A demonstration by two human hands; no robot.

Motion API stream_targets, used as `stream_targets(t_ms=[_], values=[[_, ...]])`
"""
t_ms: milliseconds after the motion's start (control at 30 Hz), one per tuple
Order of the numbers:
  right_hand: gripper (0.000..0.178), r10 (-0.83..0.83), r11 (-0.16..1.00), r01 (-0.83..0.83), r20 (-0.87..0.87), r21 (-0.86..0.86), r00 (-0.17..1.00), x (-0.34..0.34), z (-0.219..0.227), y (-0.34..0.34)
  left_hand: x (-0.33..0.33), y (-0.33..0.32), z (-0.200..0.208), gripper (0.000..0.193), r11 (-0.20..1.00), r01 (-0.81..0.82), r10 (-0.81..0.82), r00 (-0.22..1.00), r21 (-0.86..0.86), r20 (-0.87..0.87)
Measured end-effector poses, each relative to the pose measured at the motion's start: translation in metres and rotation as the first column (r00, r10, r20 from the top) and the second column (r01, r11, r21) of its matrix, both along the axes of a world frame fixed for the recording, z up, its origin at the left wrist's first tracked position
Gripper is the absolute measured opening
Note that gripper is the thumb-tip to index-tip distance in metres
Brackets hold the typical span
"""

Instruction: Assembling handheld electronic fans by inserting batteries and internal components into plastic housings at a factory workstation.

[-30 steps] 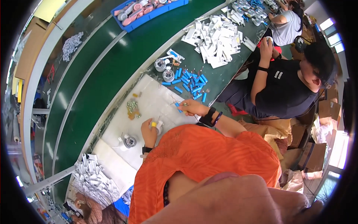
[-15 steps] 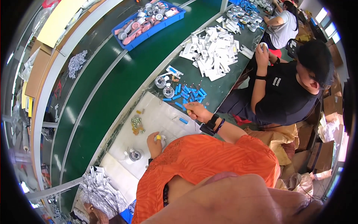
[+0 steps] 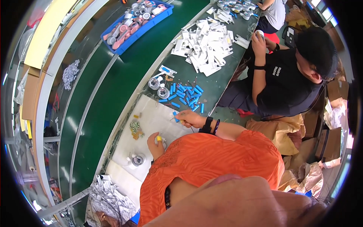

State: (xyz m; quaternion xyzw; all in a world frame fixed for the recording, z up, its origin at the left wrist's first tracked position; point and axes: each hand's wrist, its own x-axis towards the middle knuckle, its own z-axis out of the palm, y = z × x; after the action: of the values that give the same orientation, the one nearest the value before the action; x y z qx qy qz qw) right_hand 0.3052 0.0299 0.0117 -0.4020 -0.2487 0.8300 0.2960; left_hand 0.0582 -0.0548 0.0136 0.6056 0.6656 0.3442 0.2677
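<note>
My right hand (image 3: 192, 118) is closed over the white work sheet (image 3: 151, 109). At its fingertips is a small blue cylinder with a thin wire, which looks like a battery cell (image 3: 176, 116). A yellowish bit and a thin dark rod also show at this hand, perhaps a tool. My left hand (image 3: 155, 146), a yellow band round one finger, is curled close to my body; a pale thing by its fingers is too small to make out. Near it stands a round white and clear housing (image 3: 137, 160). Small metallic and yellowish parts (image 3: 136, 128) lie in a cluster beyond the left hand.
Loose blue cells (image 3: 187, 94) and two round housings (image 3: 163, 92) lie beyond the sheet, before a heap of white plastic shells (image 3: 206, 45). A blue bin (image 3: 140, 26) of pink and grey parts rests on the green belt (image 3: 98, 94). A co-worker (image 3: 280, 79) sits at right.
My right hand has moved left and slightly down. The blue cell that lay on the sheet is now at its fingertips, further left. The left hand stays nearly in place; the whole view has shifted slightly.
</note>
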Motion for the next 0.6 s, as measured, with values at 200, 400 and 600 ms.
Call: stream_targets(t_ms=[200,400,600], values=[[0.025,-0.022,1.0,0.021,0.011,0.018,1.0,0.004,0.009,-0.011,0.004,-0.005,-0.001,0.026,1.0,-0.009,0.009,0.999,-0.001,0.044],[0.021,-0.131,0.991,0.132,0.049,-0.017,0.99,0.009,0.016,-0.005,0.002,-0.008,-0.007,0.023,1.0,-0.019,0.02,0.995,-0.005,0.103],[0.022,-0.167,0.986,0.168,0.052,-0.008,0.985,0.015,0.009,-0.004,-0.001,-0.009,-0.011,0.024,1.0,-0.004,0.006,0.992,-0.017,0.13]])
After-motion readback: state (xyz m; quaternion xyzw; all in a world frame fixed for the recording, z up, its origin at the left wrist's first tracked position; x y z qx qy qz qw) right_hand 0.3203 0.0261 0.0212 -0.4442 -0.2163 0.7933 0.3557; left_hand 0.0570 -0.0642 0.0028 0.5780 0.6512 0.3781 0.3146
